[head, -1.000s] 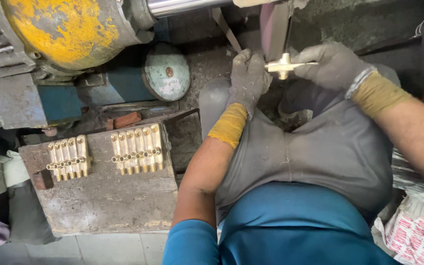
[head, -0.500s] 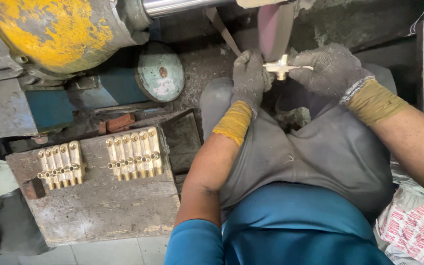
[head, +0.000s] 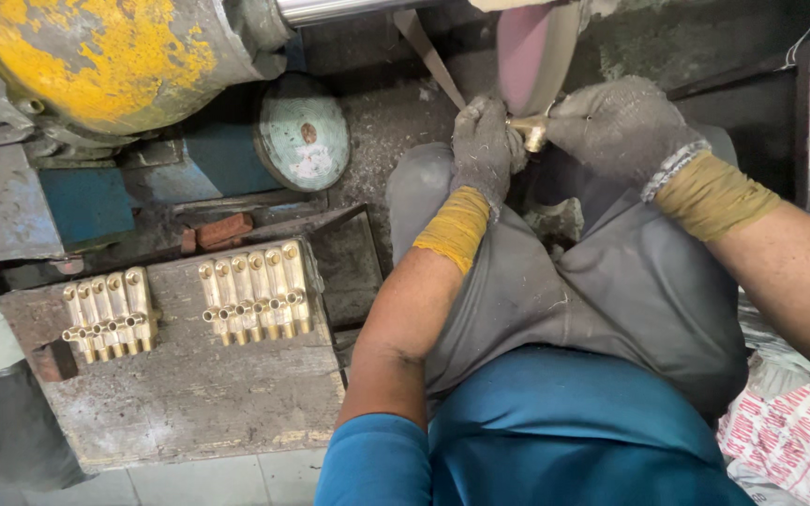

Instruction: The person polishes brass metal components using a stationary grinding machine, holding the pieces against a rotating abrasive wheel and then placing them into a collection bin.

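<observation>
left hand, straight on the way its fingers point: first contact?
Probably the pinkish buffing wheel: the grey-gloved left hand points up-right, pinching the small brass fitting just below it. Depth unclear.

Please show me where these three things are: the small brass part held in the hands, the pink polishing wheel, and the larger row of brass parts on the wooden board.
brass part (head: 533,132), head view, on its shiny end between both gloved hands.
polishing wheel (head: 529,56), head view, on its pink face.
larger row of brass parts (head: 255,294), head view, on the row's middle piece.
</observation>
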